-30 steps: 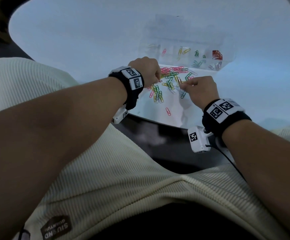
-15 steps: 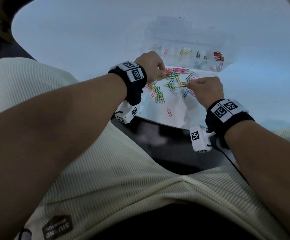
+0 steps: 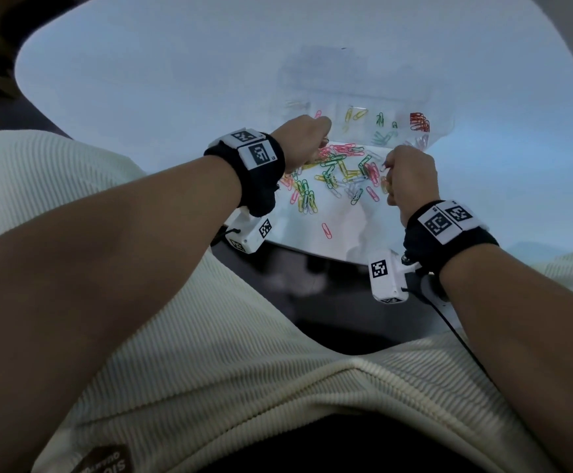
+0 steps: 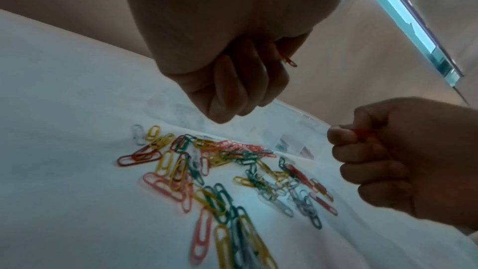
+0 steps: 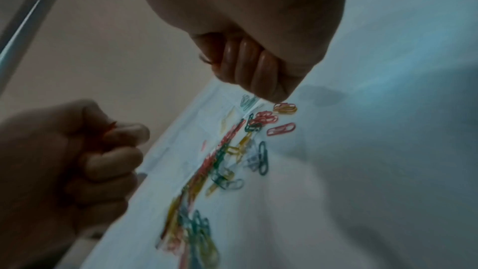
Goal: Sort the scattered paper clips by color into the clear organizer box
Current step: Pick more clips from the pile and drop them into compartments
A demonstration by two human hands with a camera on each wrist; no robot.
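Paper clips [image 3: 332,179] in red, pink, yellow, green and pale grey lie strewn on the white table [image 3: 141,80] in front of us, a loose heap just on the near side of the clear organizer box [image 3: 442,131]. One pink clip [image 3: 327,231] lies apart from the heap, nearer the table's edge.

Our left hand [image 3: 303,141] hangs above the heap's left end with its fingers curled into the palm; from the left wrist view we see a small red clip [image 4: 289,61] poking out of that grip, pinched at the fingertips. Our right hand [image 3: 409,180] hangs over the heap's right end, likewise curled, and the left wrist view shows a red clip [image 4: 362,133] clamped between thumb and forefinger. Neither hand touches the table.

Inside the box we see clips already lying in separate compartments: a pink one [image 3: 318,114] at the left, yellow ones [image 3: 355,116] next, green ones [image 3: 380,121] beyond those, and a red bunch [image 3: 419,121] at the right. Pale clips [image 3: 418,142] lie in the near right corner; we cannot tell their exact compartment through the clear walls.

Black wristbands [image 3: 257,172] with white coded tags sit on both our wrists, and a cream ribbed garment [image 3: 209,370] fills the foreground.
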